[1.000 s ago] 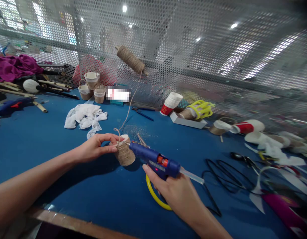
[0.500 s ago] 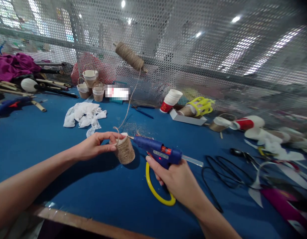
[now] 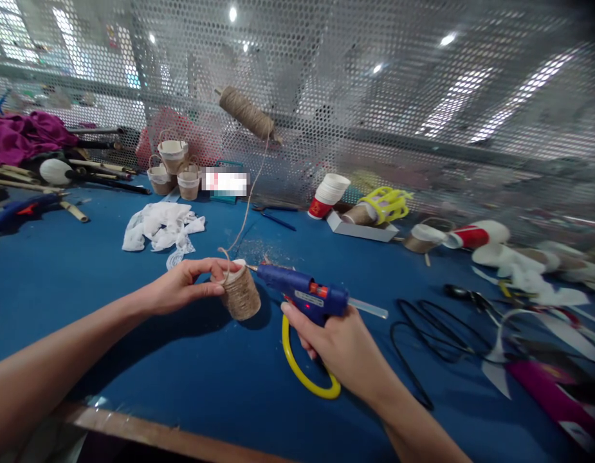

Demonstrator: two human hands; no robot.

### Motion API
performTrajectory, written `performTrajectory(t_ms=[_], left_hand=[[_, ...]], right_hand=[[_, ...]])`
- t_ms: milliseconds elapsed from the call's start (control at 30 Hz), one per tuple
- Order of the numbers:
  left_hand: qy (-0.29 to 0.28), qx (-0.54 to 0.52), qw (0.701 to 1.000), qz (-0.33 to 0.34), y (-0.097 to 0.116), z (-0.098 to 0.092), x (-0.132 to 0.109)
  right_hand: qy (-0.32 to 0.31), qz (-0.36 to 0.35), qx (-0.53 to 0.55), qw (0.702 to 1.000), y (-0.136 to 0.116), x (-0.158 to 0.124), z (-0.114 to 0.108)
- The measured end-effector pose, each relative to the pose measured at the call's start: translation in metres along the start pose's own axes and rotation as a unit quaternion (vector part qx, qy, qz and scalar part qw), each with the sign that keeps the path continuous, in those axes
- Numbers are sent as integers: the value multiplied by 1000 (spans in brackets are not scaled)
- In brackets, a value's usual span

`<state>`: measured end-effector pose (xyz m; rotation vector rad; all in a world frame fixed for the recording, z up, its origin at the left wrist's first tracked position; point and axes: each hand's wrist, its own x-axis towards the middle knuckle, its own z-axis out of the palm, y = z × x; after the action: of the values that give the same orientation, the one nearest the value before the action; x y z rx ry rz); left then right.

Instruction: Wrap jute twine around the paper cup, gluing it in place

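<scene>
My left hand pinches the rim of a small cup wrapped in brown twine, which tilts above the blue table. A loose strand of twine rises from the cup's rim to a twine spool on the mesh screen. In my right hand is a blue glue gun, with its nozzle at the cup's white rim and a clear glue stick out of its back. Under the gun and my right hand, a yellow ring-shaped handle shows partly.
Three small twine baskets and white lace cloth are at back left. Blue-handled pliers, stacked paper cups and a grey tray stand farther back. Black cable lies at the right. A mesh screen closes the back.
The camera view has shifted slightly. Both hands, the cup and the glue gun hold nearly the same positions, with the nozzle still at the rim.
</scene>
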<state>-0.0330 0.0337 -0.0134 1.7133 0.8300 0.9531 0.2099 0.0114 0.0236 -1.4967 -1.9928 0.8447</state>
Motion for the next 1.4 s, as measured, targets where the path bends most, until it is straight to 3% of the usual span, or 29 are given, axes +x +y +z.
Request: performTrajectory(t_ms=[300, 500, 633, 733, 933, 1400], left_hand=[[11, 4, 1000, -20, 1, 1, 2], [9, -10, 1000, -12, 6, 3, 2], [8, -5, 1000, -14, 7, 3, 1], [5, -2, 1000, -11, 5, 2, 2], [-1, 12, 1000, -7, 2, 0, 1], [-3, 18, 1000, 12, 1, 0, 0]], right_hand=[[28, -98, -97, 990, 8, -7, 5], [4, -217, -119, 969, 14, -7, 4], [0, -243, -117, 963, 10, -8, 1], [0, -219, -106, 970, 11, -7, 2], [32, -100, -35, 994, 15, -1, 6], [2, -16, 21, 1000, 7, 7, 5]])
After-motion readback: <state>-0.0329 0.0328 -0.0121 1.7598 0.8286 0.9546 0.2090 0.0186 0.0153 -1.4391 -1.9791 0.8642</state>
